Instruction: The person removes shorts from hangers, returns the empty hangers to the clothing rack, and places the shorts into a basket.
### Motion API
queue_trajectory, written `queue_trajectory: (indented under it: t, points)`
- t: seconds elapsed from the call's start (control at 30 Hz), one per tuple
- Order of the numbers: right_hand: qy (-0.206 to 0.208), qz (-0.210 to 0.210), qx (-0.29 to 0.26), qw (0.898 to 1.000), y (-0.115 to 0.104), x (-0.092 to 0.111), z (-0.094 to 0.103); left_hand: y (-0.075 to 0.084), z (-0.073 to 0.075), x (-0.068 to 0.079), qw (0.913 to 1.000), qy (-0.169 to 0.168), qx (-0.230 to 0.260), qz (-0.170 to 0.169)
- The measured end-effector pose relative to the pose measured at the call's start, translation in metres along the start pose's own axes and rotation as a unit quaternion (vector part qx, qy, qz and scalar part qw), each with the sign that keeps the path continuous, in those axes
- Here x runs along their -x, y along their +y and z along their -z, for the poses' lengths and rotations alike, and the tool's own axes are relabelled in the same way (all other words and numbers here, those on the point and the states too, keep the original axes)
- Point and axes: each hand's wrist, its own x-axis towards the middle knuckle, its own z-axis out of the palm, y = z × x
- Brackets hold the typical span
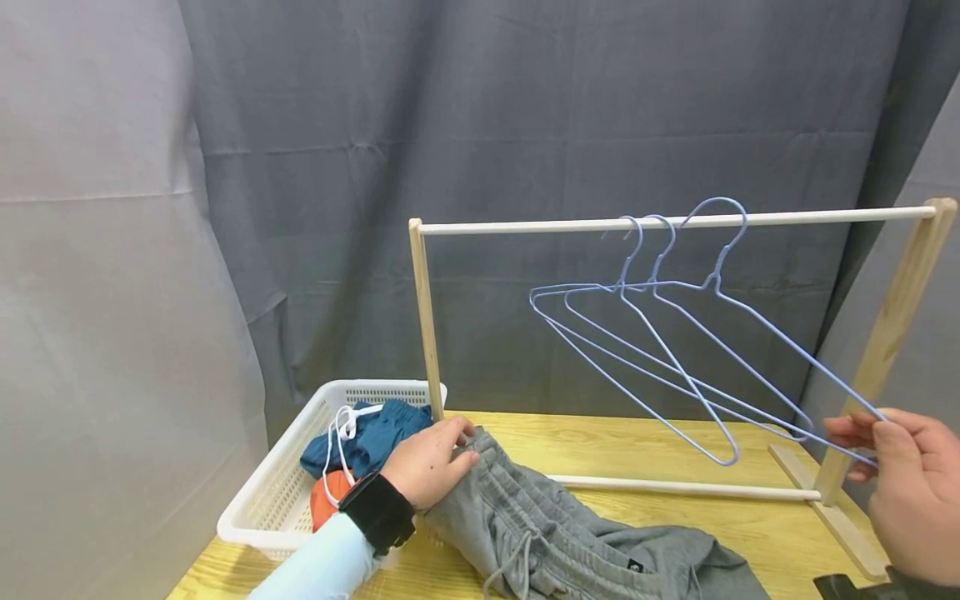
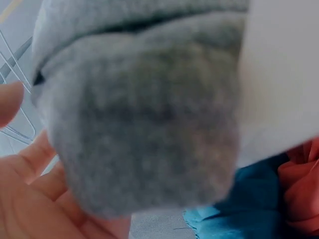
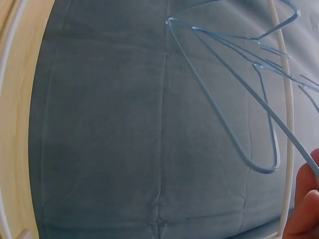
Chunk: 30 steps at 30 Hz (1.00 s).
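Note:
In the head view my left hand (image 1: pixel 435 462) pinches one end of the waistband of grey drawstring pants (image 1: pixel 600 533), which trail over the wooden table to the right. Grey cloth (image 2: pixel 149 119) from the pants fills most of the left wrist view, with my thumb and fingers at its left edge. Far to the right, my right hand (image 1: pixel 911 483) pinches the end of a blue wire hanger (image 1: pixel 795 346). That hanger slants away from the hand, its hook overlapping the rack's top bar. Two similar hangers (image 1: pixel 651 275) hang just left of it.
A wooden rack with a white top bar (image 1: pixel 510 227) spans the table (image 1: pixel 622 433), and a lower bar (image 1: pixel 675 487) runs near the tabletop. At left stands a white basket (image 1: pixel 255 500) with blue clothing (image 1: pixel 375 433) and an orange-red garment (image 1: pixel 321 504). Grey curtains (image 1: pixel 487 100) hang behind.

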Motion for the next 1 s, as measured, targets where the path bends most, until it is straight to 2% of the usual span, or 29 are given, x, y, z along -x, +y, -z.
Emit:
queue_trajectory:
  t: [0.07, 0.2, 0.33, 0.43, 0.57, 0.73, 0.83, 1.0]
  points:
    - [-0.011, 0.013, 0.034, 0.999, -0.003, -0.003, -0.003, -0.001, 0.0, 0.001, 1.0, -0.003, 0.004, -0.001]
    - [-0.059, 0.027, 0.05, 0.997, -0.005, -0.012, -0.006, -0.002, 0.0, 0.002, 0.9999, -0.01, 0.006, -0.002]
    - [-0.122, 0.043, 0.08, 0.988, -0.004, -0.02, -0.006, -0.004, 0.0, 0.002, 0.9999, -0.013, 0.005, -0.003]
    - [-0.148, 0.057, 0.099, 0.982, -0.005, -0.024, -0.009, -0.005, 0.001, 0.002, 0.9999, -0.012, 0.003, -0.001]
    - [-0.144, 0.055, 0.115, 0.981, -0.009, -0.026, -0.016, -0.005, 0.003, 0.004, 0.9999, -0.01, 0.002, 0.004]
    - [-0.103, 0.024, 0.149, 0.983, -0.015, -0.019, -0.029, -0.006, 0.005, 0.006, 0.9999, -0.006, -0.003, 0.009]
    - [-0.088, 0.016, 0.185, 0.979, -0.016, -0.014, -0.034, -0.007, 0.007, 0.007, 0.9999, -0.002, -0.01, 0.006]
    - [-0.103, 0.018, 0.221, 0.97, -0.014, -0.006, -0.037, -0.009, 0.01, 0.01, 0.9998, 0.01, -0.018, 0.003]
